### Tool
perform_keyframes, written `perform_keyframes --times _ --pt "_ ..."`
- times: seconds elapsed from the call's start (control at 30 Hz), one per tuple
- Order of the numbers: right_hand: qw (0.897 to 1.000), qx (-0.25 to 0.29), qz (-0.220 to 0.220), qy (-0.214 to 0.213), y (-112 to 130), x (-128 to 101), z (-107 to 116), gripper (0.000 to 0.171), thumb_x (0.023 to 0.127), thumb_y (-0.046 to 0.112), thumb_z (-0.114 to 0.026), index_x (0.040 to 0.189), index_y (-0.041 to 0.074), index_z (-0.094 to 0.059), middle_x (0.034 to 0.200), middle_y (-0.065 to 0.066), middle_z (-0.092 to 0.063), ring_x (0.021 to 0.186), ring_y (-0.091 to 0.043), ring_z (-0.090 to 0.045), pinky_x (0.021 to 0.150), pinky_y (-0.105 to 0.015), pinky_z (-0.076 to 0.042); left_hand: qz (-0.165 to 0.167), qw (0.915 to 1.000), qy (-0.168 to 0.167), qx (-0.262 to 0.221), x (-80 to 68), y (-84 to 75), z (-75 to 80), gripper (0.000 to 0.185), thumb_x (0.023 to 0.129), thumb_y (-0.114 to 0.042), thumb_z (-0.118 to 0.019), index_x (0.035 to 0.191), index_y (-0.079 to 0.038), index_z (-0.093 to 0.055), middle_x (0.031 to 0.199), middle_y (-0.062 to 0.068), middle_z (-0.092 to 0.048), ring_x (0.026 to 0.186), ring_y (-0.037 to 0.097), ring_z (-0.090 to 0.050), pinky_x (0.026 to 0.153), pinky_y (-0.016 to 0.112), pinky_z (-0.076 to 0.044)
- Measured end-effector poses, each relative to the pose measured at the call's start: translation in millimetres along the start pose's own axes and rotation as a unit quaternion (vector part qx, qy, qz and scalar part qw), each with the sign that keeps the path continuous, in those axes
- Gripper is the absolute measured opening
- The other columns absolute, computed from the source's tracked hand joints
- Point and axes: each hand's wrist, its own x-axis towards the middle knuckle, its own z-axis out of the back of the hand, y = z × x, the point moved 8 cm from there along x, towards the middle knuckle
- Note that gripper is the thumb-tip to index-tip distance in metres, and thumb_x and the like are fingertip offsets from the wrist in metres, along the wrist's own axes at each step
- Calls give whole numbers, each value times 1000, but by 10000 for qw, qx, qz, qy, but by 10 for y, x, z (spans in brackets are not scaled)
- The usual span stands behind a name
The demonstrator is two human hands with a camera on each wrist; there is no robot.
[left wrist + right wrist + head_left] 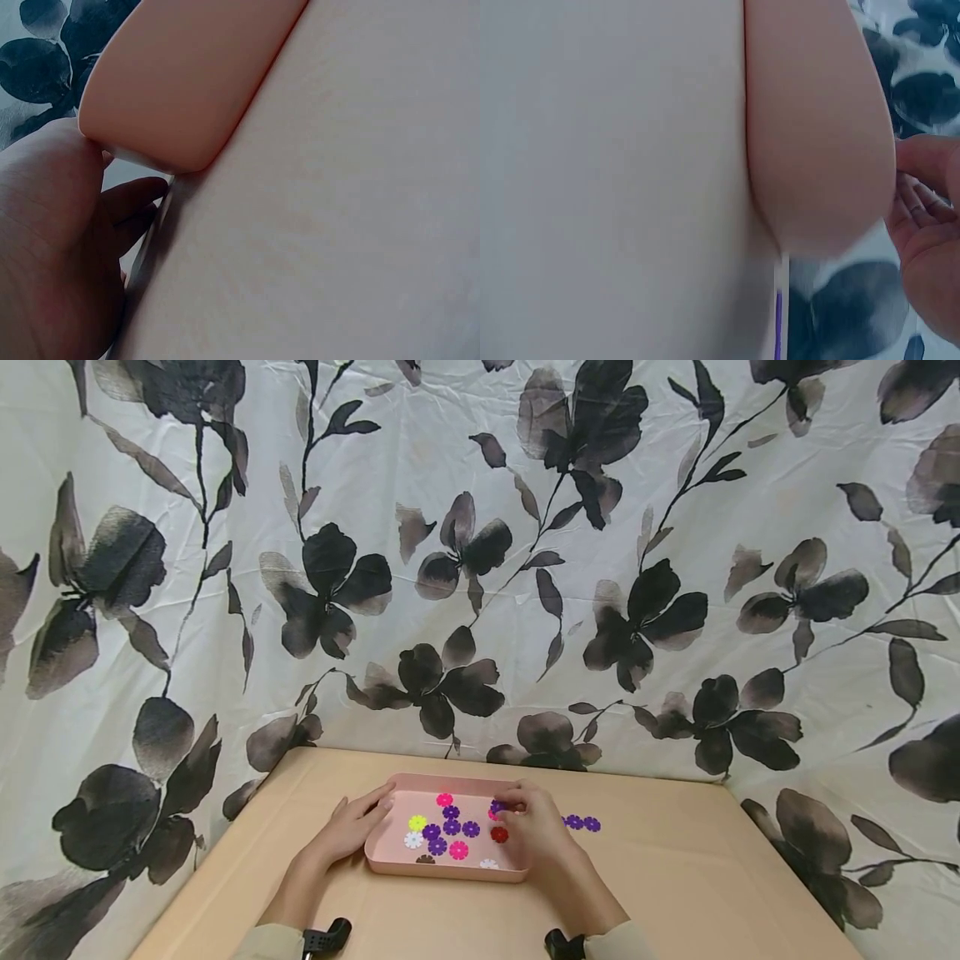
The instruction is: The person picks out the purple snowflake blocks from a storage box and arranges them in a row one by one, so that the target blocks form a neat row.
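A shallow pink tray (450, 868) holds small flower-shaped discs, among them a yellow disc (417, 822), a red disc (499, 834) and several purple ones. My left hand (347, 827) rests against the tray's left side, fingers extended along the rim; the left wrist view shows this hand (52, 240) beside the tray corner. Over the tray's right part, my right hand (536, 822) pinches a purple flower-shaped disc (497, 806) between thumb and index finger, with a pink one just under it. The tray wall hides these fingertips in the right wrist view.
A line of purple discs (583, 822) lies on the tan table (675, 877) right of the tray, partly behind the right hand. Behind the table hangs a white cloth (450, 635) printed with dark flowers.
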Motion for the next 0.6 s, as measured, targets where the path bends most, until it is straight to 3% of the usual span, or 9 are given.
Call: perform_keyframes --times 0.3,0.6 --pt "9969 48 -203 -757 -300 -109 539 25 91 -4 -75 111 11 -80 113 -2 -68 101 -20 -67 83 -21 -62 -20 10000 41 10 12 -7 -10 57 112 -46 -41 162 -18 -38 168 6 -35 157 40 -29 124 70 13" --pt "9925 -202 37 -1202 -505 -158 915 21 88 -2 -80 108 3 -80 111 -10 -73 94 -20 -70 78 -14 -58 -34 10000 19 54 12 4 -15 56 112 -43 -42 162 -17 -40 167 9 -38 155 41 -32 125 70 12"
